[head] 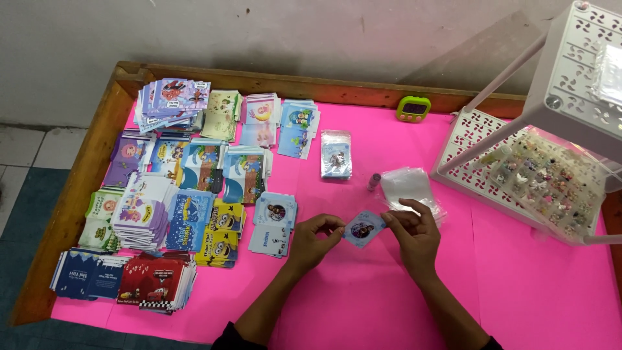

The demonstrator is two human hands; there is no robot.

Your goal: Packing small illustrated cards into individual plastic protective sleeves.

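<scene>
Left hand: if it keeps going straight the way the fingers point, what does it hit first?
The left hand points up and right at the small blue picture card that both hands pinch, so that card comes first. Just beyond it is the right hand. Depth is hard to judge.

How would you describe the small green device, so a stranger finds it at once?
Look along the wooden back rim of the pink table. The green timer sits just below it, left of the white rack, alone, the only green gadget.
</scene>
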